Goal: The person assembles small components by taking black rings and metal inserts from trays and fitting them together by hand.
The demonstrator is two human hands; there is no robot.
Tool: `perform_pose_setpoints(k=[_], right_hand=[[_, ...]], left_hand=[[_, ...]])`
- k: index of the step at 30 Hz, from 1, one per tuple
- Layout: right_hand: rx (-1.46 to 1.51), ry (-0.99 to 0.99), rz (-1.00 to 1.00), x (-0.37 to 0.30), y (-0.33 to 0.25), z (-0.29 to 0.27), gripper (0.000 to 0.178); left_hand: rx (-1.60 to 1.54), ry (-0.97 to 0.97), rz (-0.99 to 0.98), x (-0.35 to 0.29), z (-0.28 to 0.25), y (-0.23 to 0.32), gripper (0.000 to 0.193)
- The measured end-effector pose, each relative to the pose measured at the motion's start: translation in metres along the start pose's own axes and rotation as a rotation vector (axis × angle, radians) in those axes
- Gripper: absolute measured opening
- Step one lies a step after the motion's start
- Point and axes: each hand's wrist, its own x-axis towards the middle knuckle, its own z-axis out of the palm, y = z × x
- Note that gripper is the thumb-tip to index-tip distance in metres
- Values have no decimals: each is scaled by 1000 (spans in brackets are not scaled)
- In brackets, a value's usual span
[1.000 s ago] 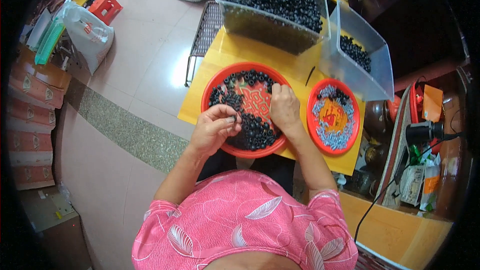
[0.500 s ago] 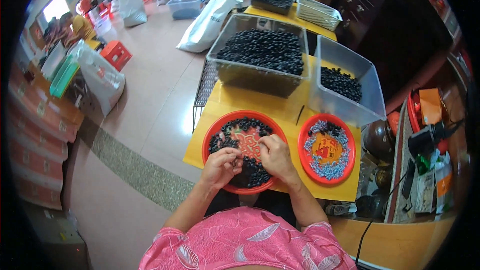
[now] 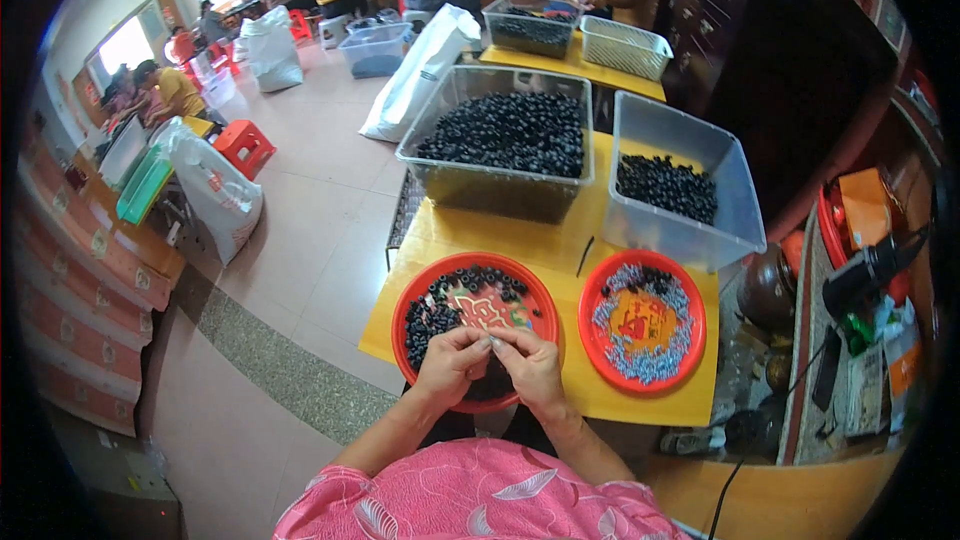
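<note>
Over the near part of a round red tray, my left hand and my right hand meet at the fingertips. Both are pinched, and whatever is between them is too small to make out. Small black ring-shaped parts lie around the tray, whose patterned bottom shows in the middle; the hands hide its near side. To the right, a second red tray carries many small silvery-blue pieces in a ring, with some black parts at its far side.
Beyond the trays on the yellow tabletop stand a large clear bin heaped with black parts and another clear bin partly filled. A white sack leans behind. Cluttered shelving borders the right. Other people sit farther off.
My right hand has moved down and left from the tray's right side to meet my left hand at the fingertips. The view has tilted up slightly.
</note>
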Motion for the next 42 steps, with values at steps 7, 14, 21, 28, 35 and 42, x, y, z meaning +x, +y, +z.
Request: perform_pose_setpoints(k=[7,14,21,28,35,42], right_hand=[[141,-118,351,3,-12,-19,14],[195,-43,327,7,-5,-21,13],[119,-6,182,-3,4,-25,11],[151,93,235,-5,-8,-49,12],[141,55,324,-11,-14,-50,8],[145,8,291,-17,-23,-40,8]], left_hand=[[360,11,148,0,10,5,11],[586,13,142,7,18,13,13],[205,50,-63,10,25,7,13],[929,98,269,31,21,14,17],[14,56,-25,26,11,28,24],[-50,-165,10,7,-1,21,18]])
